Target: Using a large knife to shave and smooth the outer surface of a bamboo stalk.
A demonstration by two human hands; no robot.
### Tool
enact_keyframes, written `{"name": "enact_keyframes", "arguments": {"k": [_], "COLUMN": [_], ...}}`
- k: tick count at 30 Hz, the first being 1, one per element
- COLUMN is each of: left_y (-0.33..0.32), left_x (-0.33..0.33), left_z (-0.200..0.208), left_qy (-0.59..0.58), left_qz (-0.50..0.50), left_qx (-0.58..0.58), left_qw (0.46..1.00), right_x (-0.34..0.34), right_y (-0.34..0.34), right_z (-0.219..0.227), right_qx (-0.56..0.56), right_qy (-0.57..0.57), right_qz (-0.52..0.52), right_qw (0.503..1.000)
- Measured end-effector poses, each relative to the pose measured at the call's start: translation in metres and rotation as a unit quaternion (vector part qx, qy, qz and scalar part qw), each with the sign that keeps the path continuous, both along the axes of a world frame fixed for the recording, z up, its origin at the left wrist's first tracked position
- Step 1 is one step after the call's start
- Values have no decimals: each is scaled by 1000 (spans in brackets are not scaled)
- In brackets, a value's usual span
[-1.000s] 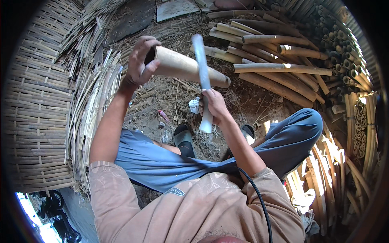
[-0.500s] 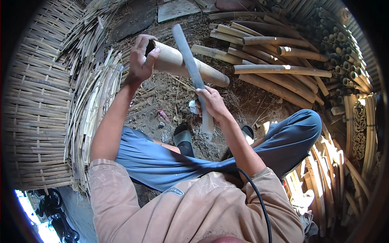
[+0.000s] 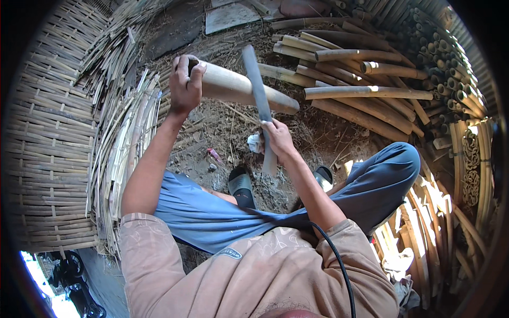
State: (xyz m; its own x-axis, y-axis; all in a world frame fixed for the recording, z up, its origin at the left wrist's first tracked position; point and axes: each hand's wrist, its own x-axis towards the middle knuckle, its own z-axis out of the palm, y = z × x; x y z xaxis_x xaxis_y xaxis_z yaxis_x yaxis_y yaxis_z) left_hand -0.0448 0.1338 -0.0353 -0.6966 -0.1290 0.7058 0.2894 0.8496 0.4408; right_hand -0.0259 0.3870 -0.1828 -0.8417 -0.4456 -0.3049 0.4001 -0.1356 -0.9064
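Observation:
My left hand [image 3: 185, 87] grips the near-left end of a thick bamboo tube [image 3: 228, 85], its fingers and thumb at the hollow rim. The tube slants down to the right in front of me. My right hand [image 3: 278, 139] is closed around the lower part of a long, flat grey blade [image 3: 255, 79], which stands almost upright in the picture. The blade crosses the tube right of its middle, on the near side; whether its edge touches the bamboo I cannot tell. Beside my right fingers shows a whitish crumpled piece [image 3: 255, 142], partly hidden.
Cut bamboo poles [image 3: 371, 93] lie heaped at the far right, with stacked tubes [image 3: 450, 79] behind. Split bamboo strips [image 3: 127, 138] and a woven bamboo wall [image 3: 53, 143] flank my left. A small red-and-pink object [image 3: 214, 154] lies on the littered ground.
The blade and my right hand have shifted slightly right and nearer to me along the bamboo tube. My left hand has rolled a little on the tube's end.

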Motion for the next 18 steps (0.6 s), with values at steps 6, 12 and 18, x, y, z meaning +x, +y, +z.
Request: {"name": "enact_keyframes", "arguments": {"k": [6, 12, 18], "left_y": [9, 2, -13], "left_x": [-1, -6, -12], "left_z": [-6, -13, -30], "left_qy": [23, -34, -25], "left_qz": [14, 85, 102], "left_qx": [-54, 132, 133], "left_qw": [998, 987, 986], "right_x": [2, -1, 7], "right_y": [-5, 2, -16], "right_z": [-31, -20, -23], "right_qx": [-73, 48, -80], "right_qy": [-224, 16, -229], "right_qz": [-107, -25, -117], "right_qw": [966, 998, 963]}}
